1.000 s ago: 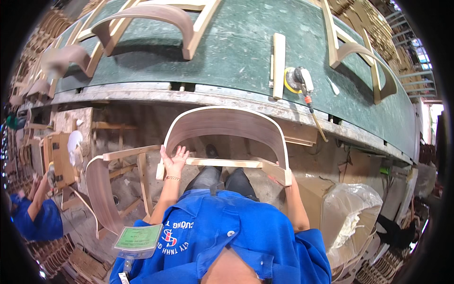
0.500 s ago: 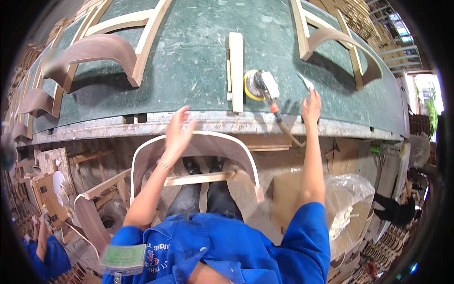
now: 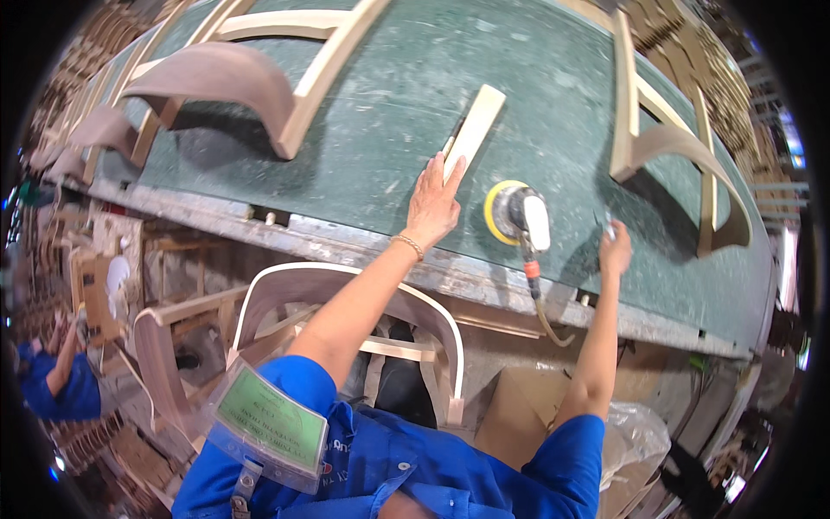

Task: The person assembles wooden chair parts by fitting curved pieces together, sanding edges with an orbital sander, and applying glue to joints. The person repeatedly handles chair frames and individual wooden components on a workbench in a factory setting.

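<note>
My left hand (image 3: 434, 203) lies over the near end of a pale wooden strip (image 3: 477, 130) on the green tabletop, thumb on one side and fingers on the other. A thin dark-and-pale stick (image 3: 452, 138) lies along the strip's left side. My right hand (image 3: 615, 251) is closed, slightly blurred, around a small white object with a thin pointed tip (image 3: 609, 230), just above the table's near part. Between my hands rests a sander (image 3: 526, 216) with a yellow pad rim, its hose hanging over the table edge.
Curved wooden chair frames stand on the table at left (image 3: 220, 82) and right (image 3: 692, 160). Another curved frame (image 3: 346, 275) stands before my legs, below the table edge. A cardboard box (image 3: 527, 406) and clear plastic bag (image 3: 635, 441) are at lower right. Someone in blue (image 3: 56, 381) works at far left.
My left hand has moved from above the curved frame up to the wooden strip. My right hand has closed on the small white object that lay on the table. The view has turned.
</note>
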A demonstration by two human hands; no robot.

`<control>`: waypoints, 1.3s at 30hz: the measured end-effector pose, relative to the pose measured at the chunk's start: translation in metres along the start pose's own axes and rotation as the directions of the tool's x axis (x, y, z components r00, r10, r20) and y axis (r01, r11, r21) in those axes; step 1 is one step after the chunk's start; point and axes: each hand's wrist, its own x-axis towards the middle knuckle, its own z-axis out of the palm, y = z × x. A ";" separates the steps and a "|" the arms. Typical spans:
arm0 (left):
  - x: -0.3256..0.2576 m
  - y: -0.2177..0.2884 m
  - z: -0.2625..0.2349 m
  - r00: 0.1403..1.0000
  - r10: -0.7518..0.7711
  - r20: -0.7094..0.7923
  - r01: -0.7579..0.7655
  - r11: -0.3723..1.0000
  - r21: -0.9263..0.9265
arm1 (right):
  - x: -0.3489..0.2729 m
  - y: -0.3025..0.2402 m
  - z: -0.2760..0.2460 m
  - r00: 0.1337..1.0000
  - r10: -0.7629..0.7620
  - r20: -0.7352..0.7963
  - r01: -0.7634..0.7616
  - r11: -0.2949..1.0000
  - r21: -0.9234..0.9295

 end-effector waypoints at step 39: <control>-0.447 -0.145 -0.239 0.160 -0.949 0.270 0.578 -0.132 -0.806 | -0.093 -0.196 -0.061 0.884 -0.354 0.304 0.130 0.811 0.570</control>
